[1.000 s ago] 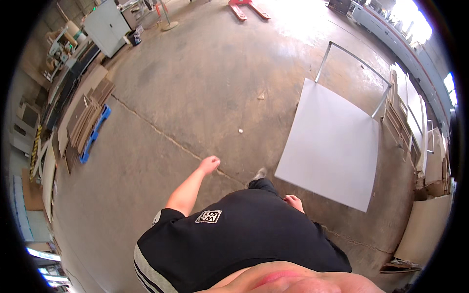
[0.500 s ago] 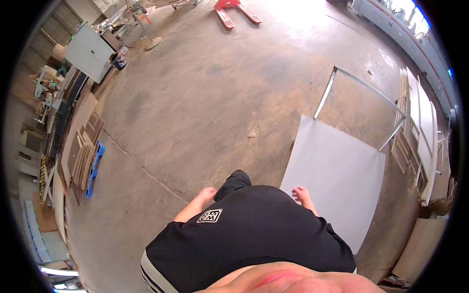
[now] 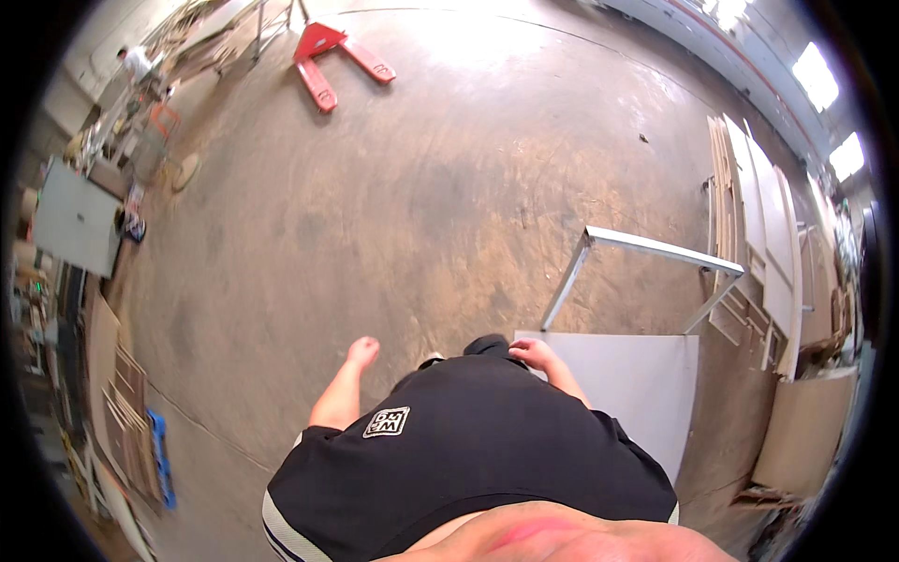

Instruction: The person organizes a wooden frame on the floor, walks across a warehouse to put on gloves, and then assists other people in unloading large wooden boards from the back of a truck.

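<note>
The person's left hand [image 3: 361, 352] hangs free over the bare concrete floor [image 3: 403, 206], loosely curled and holding nothing. The right hand [image 3: 532, 354] sits at the near corner of a flat grey board [image 3: 637, 384], its fingers bent at the board's edge; whether they actually grip it cannot be told from this angle. The board lies on a metal cart frame [image 3: 646, 248] just to the person's right. Beyond the frame, pale panels [image 3: 763, 225] lean in a stack by the wall. A red pallet jack [image 3: 332, 56] stands well apart, far across the floor, and another person [image 3: 136, 64] works in the far left corner.
</note>
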The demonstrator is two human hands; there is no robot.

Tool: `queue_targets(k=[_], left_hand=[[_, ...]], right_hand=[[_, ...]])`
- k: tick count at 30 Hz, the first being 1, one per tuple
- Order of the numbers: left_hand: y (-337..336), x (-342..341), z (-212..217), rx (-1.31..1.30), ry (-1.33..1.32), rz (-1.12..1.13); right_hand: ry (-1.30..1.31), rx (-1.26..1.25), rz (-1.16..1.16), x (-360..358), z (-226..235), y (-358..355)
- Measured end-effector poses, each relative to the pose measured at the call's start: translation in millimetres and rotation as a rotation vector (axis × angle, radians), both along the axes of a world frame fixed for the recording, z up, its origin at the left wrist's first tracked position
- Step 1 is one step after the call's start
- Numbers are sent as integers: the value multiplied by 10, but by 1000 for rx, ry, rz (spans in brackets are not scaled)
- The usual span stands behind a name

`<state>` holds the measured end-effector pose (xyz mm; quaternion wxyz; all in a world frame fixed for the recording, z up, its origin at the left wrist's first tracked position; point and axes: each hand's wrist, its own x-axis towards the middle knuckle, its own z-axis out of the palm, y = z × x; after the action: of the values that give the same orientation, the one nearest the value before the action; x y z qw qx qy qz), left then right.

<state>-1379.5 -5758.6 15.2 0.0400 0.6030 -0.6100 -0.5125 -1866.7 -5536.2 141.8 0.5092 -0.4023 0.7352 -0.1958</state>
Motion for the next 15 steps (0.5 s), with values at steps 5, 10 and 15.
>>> queue_targets(k=[5, 10, 15], left_hand=[[-2764, -2377, 995, -172, 193, -203], [-4634, -3755, 902, -373, 278, -372], [-5123, -4506, 638, -63, 70, -401]], right_hand=[[-291, -162, -460, -897, -117, -1460], [-48, -281, -331, -2287, -958, -2961], [15, -52, -318, -3958, -667, -4450]])
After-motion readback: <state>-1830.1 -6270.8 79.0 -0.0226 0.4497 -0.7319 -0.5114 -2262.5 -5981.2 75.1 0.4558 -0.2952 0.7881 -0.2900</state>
